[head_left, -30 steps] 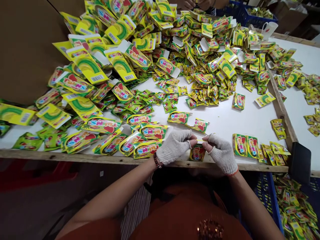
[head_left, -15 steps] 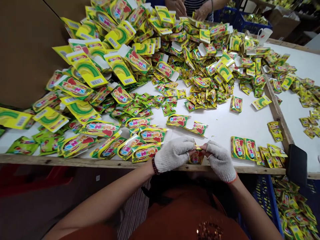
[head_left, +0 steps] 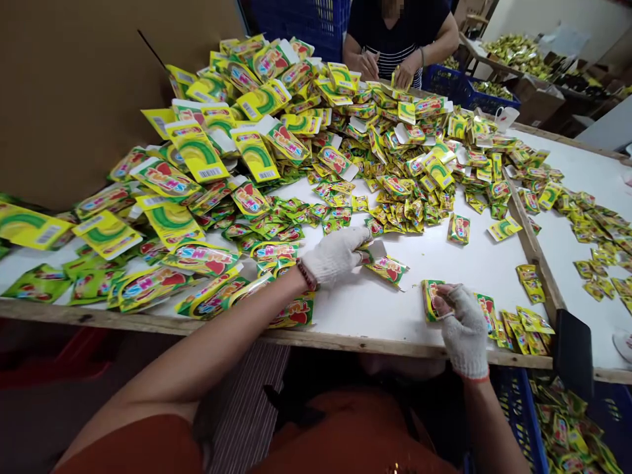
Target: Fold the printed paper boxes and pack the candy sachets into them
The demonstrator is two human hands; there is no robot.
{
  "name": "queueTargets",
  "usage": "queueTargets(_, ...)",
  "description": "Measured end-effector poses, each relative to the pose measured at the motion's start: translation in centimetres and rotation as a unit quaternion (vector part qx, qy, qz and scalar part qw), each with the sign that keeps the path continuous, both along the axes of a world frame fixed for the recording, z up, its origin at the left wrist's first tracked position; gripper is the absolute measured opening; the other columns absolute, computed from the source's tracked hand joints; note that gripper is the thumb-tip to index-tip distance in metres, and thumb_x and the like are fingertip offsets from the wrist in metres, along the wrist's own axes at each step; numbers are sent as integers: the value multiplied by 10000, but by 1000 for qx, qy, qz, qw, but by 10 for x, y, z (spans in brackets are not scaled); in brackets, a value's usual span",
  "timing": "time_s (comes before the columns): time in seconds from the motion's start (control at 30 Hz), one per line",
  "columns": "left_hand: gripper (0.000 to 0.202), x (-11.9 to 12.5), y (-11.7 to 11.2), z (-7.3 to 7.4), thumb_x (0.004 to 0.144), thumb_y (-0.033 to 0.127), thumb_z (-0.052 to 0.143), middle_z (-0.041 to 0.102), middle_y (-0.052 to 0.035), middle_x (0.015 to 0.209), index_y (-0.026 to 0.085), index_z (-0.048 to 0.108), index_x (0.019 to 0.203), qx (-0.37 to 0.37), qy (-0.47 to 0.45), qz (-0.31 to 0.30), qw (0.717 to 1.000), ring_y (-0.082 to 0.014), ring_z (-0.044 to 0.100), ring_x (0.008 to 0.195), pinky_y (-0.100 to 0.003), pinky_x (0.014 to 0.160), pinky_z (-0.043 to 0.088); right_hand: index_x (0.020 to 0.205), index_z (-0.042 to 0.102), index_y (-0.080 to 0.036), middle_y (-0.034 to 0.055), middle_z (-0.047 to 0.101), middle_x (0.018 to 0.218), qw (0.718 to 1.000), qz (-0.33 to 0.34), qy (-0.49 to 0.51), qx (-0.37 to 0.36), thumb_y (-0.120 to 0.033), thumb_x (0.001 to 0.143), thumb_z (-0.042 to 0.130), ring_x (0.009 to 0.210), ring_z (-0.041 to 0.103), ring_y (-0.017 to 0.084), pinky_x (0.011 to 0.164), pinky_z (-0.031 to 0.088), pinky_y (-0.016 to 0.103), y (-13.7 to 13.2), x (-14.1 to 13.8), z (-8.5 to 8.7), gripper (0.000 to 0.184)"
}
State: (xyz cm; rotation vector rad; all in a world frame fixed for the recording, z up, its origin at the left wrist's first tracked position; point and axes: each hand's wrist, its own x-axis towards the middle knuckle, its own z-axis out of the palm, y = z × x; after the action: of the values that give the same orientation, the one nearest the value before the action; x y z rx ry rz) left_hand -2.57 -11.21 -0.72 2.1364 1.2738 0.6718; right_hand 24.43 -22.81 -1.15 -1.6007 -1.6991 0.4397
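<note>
My left hand [head_left: 336, 255], in a white fingerless-tip glove, reaches over the table with its fingers closed on a small open-ended candy box, mostly hidden by the glove. Just right of those fingers lies another open candy box [head_left: 388, 268] with a raised flap. My right hand [head_left: 464, 322], gloved too, pinches a closed yellow-green candy box [head_left: 430, 300] near the front edge. Beside it on the right stands a closed box [head_left: 486, 311], partly covered by the hand. More printed boxes [head_left: 296, 313] lie under my left forearm.
A big heap of boxes and sachets [head_left: 276, 145] covers the back and left. Small sachets [head_left: 528, 329] lie at right, by a wooden divider [head_left: 536, 253] and a black phone [head_left: 573, 349]. A blue crate [head_left: 528, 421] stands below; a co-worker [head_left: 399, 39] sits opposite.
My hands were together over one box at the front edge. The right has moved right with a closed box; the left has moved up and onto an open box. The view has tilted up.
</note>
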Motion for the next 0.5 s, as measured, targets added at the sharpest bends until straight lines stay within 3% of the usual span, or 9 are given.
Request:
queueTargets(0.07, 296, 8, -25, -1, 821, 199, 588, 684, -48, 998, 192, 553, 1115, -49, -147, 26, 988, -194, 649, 911, -315, 824, 507, 1049, 591, -210, 95, 651, 1028, 992, 10, 124, -30, -317, 913, 569, 979, 634, 236, 896, 509, 431, -3, -21, -12, 175)
queueTargets(0.17, 427, 23, -63, -14, 828, 245, 621, 694, -72, 1043, 203, 426, 1205, -178, -329, 47, 926, -196, 688, 918, -323, 783, 553, 1036, 511, -226, 104, 649, 1092, 957, 31, 284, -51, -297, 874, 619, 999, 662, 219, 899, 544, 417, -2, -49, -26, 207)
queueTargets(0.23, 435, 31, -81, -29, 782, 263, 691, 701, -74, 1011, 203, 426, 1123, -228, -384, 75, 892, -202, 702, 893, -330, 768, 571, 1004, 492, -234, 87, 666, 1041, 943, 50, 321, -69, -292, 852, 638, 956, 680, 205, 864, 566, 389, 1, -58, -32, 218)
queueTargets(0.3, 416, 34, -92, -43, 752, 264, 720, 703, -61, 965, 200, 445, 1058, -243, -401, 92, 878, -197, 703, 867, -334, 771, 576, 1002, 521, -233, 64, 681, 969, 946, 68, 304, -94, -295, 854, 623, 897, 686, 194, 820, 576, 363, 2, -60, -36, 190)
queueTargets(0.4, 318, 29, -98, -51, 764, 272, 692, 709, -46, 939, 180, 551, 1033, -227, -351, 83, 905, -190, 685, 875, -328, 792, 568, 1057, 614, -217, 67, 698, 977, 968, 87, 207, -114, -292, 860, 609, 919, 675, 212, 833, 560, 375, 2, -53, -35, 210)
queueTargets(0.5, 170, 20, -95, -45, 797, 287, 653, 716, -34, 894, 174, 679, 921, -188, -266, 59, 944, -185, 660, 850, -318, 796, 553, 1015, 673, -208, 66, 708, 964, 980, 109, 125, -108, -291, 878, 589, 931, 659, 225, 854, 536, 380, 3, -49, -29, 181)
